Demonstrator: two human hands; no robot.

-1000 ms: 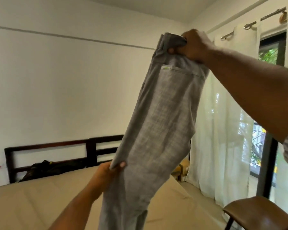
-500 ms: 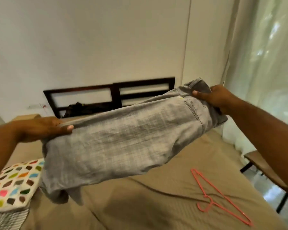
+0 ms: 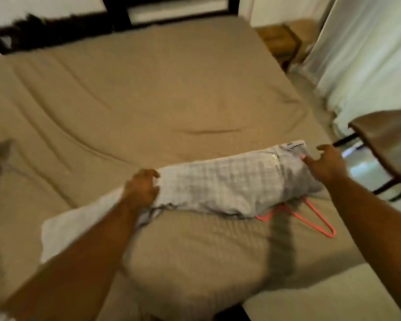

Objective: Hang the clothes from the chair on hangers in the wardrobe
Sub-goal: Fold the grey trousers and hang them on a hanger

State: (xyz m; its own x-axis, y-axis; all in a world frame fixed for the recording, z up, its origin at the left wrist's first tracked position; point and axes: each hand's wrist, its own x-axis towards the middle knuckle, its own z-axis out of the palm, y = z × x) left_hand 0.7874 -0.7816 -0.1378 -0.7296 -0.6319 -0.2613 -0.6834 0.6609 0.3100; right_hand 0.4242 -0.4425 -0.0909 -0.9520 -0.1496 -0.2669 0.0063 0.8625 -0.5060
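**Lay the trousers flat across the hanger before you thread them**

Your grey trousers [image 3: 229, 188] lie folded lengthwise on the bed [image 3: 148, 100], and their waistband end covers most of the pink hanger [image 3: 315, 218]; only the hanger's near corner and part of its hook side stick out from under the cloth. Your left hand [image 3: 141, 191] curls loosely on the leg end of the trousers, fingers bent and resting on the fabric, though the blur makes it hard to say whether you pinch it. Your right hand [image 3: 324, 163] is spread open at the waistband, fingertips just touching the cloth and gripping nothing.

The chair [image 3: 389, 144] stands beyond the hanger, off the bed's edge, and its seat looks bare from here.

To do this step well, smooth the legs so both seams line up. Then lift the trousers clear of the hanger, not dragging the hanger along with them. Draw the hanger out and feed the leg end through it up to about the middle, so the weight balances on the bar and does not slide off on the way to the wardrobe.
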